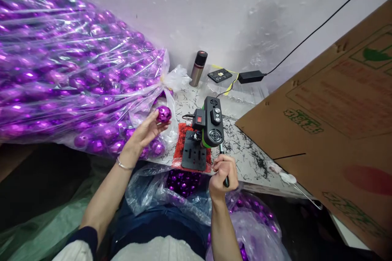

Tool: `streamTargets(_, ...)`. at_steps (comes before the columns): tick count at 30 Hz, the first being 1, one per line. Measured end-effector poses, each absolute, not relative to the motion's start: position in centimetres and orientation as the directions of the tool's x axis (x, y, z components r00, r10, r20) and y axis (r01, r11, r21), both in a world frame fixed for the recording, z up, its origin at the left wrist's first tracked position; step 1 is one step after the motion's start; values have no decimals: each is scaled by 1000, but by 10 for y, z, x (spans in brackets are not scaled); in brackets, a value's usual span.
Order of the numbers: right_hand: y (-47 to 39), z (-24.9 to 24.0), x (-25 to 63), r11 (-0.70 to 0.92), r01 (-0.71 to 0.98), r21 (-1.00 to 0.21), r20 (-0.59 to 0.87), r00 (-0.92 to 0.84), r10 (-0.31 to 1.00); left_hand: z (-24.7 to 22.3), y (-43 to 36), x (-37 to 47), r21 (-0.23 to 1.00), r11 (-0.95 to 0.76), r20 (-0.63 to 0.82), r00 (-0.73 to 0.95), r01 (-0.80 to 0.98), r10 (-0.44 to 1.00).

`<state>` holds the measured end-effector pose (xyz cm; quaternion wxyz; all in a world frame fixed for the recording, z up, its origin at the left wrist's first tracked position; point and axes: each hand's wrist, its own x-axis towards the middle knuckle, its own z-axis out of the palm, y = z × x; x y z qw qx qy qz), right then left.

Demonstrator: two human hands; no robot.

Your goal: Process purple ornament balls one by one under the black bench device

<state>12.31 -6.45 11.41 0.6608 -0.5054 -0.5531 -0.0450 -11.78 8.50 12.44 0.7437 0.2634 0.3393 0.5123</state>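
A shiny purple faceted ball (164, 114) is held by my left hand (148, 129), between thumb and fingers, at the mouth of a big clear bag (92, 69) full of such balls. My right hand (224, 173) is closed around the black handle (226, 182) of a small bench machine (214, 124), which has a black body with round vents and a red switch. Under its head lies a black slotted plate (194, 153) on a red sheet (179, 151). The plate carries no ball that I can see.
Black shavings (259, 163) litter the white table. Behind stand a metal flask (198, 68), a phone-like black object (219, 75) and a power adapter (251, 76) with its cable. A large cardboard box (330, 118) leans at right. Purple balls (183, 182) lie in plastic below the table edge.
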Motion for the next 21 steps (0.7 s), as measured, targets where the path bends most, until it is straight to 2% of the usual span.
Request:
streamTargets(5,-61,134,120,481,616,-625,775,414,477,114,26,-81,585,484,-288,391,-651,874)
streamTargets(10,-60,143,122,510,608,-608,788,384,481,83,-3,-53,482,541,-431,351,-689,831)
streamTargets(13,-61,143,123,520,613,-595,795,356,491,72,-9,-46,462,551,-491,317,-695,811)
streamTargets(16,-62,145,123,512,624,-591,796,346,497,68,-12,-41,541,550,-478,306,-636,823)
streamTargets(19,-61,152,122,505,627,-594,792,345,504,62,-11,-34,744,491,-420,254,-453,871)
streamTargets(21,-61,158,122,497,628,-599,786,344,514,57,-9,-29,885,368,-326,184,-287,927)
